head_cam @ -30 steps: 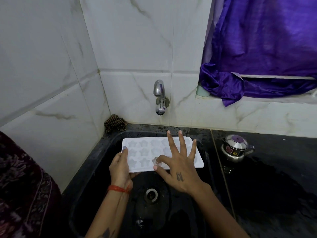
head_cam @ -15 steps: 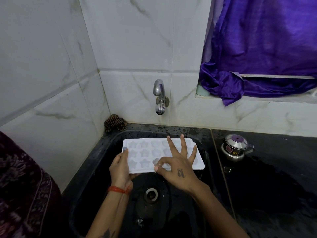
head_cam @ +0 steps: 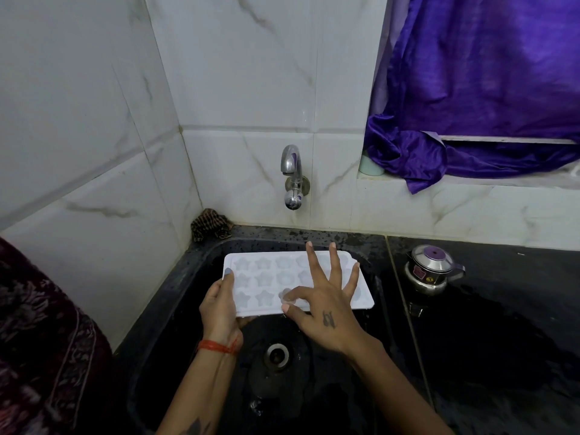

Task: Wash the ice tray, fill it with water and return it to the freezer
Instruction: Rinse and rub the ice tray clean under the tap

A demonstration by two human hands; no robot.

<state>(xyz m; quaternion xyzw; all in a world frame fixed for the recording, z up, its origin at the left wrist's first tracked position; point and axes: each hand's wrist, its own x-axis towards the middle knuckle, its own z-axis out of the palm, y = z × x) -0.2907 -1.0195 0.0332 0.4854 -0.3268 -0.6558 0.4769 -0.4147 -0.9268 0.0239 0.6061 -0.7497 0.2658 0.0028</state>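
A white ice tray [head_cam: 266, 277] with star- and flower-shaped cells is held level over the black sink [head_cam: 175, 296], below the steel tap [head_cam: 292, 177]. No water runs from the tap. My left hand [head_cam: 219, 306] grips the tray's left edge, thumb on top and fingers underneath. My right hand [head_cam: 326, 312] lies over the tray's right half with three fingers spread straight. Its bent index finger presses into a front-row cell, the thumb close beside it at the tray's near edge. The cells under that hand are hidden.
The sink drain [head_cam: 277, 356] lies below the tray. A brown scrubber [head_cam: 212, 224] sits in the back left corner. A small steel pot with a purple knob [head_cam: 431, 271] stands on the wet black counter to the right. A purple curtain [head_cam: 486, 89] hangs over the window ledge.
My right hand has slid a little over the tray, its index finger moving within the front-row cells. My left hand and the tray stay nearly still.
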